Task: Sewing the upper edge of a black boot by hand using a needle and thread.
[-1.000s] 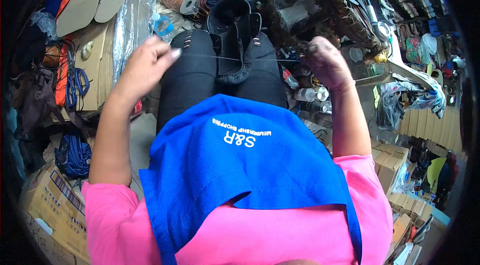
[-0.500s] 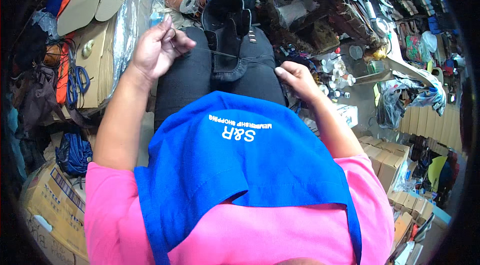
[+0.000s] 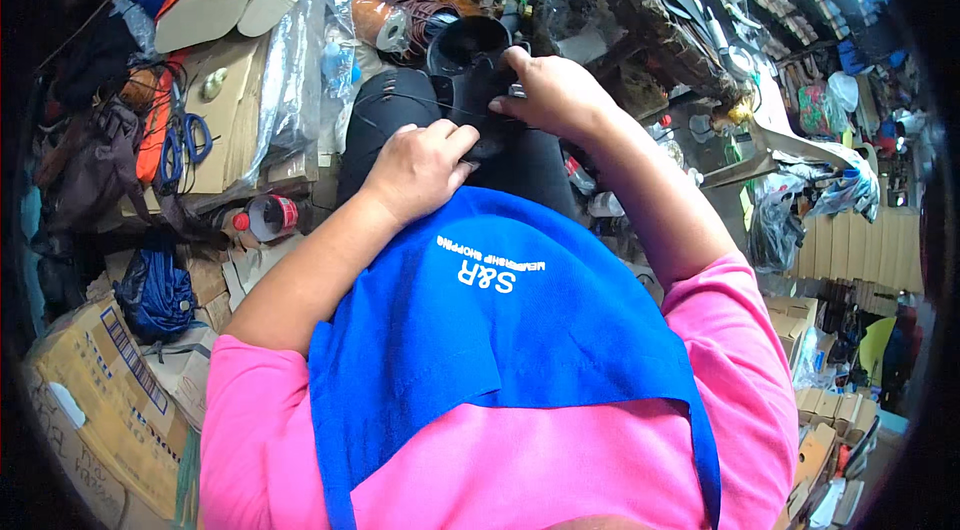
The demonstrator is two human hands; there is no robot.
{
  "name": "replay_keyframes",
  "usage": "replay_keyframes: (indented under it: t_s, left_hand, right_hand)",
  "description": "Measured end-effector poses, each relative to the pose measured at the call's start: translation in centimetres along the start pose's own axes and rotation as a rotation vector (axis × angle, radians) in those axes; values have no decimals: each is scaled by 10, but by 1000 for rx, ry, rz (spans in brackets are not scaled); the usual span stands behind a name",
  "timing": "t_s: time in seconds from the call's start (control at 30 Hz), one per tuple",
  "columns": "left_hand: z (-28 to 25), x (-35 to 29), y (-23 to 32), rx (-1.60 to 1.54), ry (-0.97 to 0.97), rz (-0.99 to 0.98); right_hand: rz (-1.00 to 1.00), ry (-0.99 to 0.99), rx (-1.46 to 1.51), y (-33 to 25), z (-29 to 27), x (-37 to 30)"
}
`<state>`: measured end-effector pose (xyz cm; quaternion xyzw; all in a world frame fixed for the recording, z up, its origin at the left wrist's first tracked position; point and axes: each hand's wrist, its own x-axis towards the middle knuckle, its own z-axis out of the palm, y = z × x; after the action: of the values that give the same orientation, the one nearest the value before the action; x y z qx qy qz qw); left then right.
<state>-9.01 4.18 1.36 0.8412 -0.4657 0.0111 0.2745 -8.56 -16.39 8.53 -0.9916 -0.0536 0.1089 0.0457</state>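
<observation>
A black boot [image 3: 466, 95] rests between my thighs in black trousers, its wide opening facing away from me. My left hand [image 3: 420, 168] is closed at the boot's near end, the fingers curled over it. Over the boot's right side is my right hand [image 3: 562, 98], its thumb and fingers drawn together in a pinch. Something small and pale shows between those fingers, too small to name. A thin dark thread [image 3: 400, 96] runs across my left knee toward the boot.
Flattened cardboard [image 3: 225, 110] with blue-handled scissors [image 3: 185, 145] lies at the left, near a plastic bottle [image 3: 268, 218]. A spool of cord [image 3: 385, 25] stands beyond my left knee. On the right are a rough dark wooden edge [image 3: 650, 20] and a metal stand [image 3: 745, 168].
Both hands were spread wide with the thread stretched between them across the boot. The left has come in to the boot's near end, the right forward and inward over its side.
</observation>
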Motion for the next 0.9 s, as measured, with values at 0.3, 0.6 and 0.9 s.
replay_keyframes:
  t_s: [0.3,0.6,0.9]
  left_hand:
    - [5,-15,-13,-35,105,25]
    - [42,35,15,-403,7,256]
    - [32,48,46,-445,-211,465]
  right_hand:
    - [85,-108,420,-4,26,3]
    - [488,219,257,12,24,-90]
    - [769,226,519,21,42,-149]
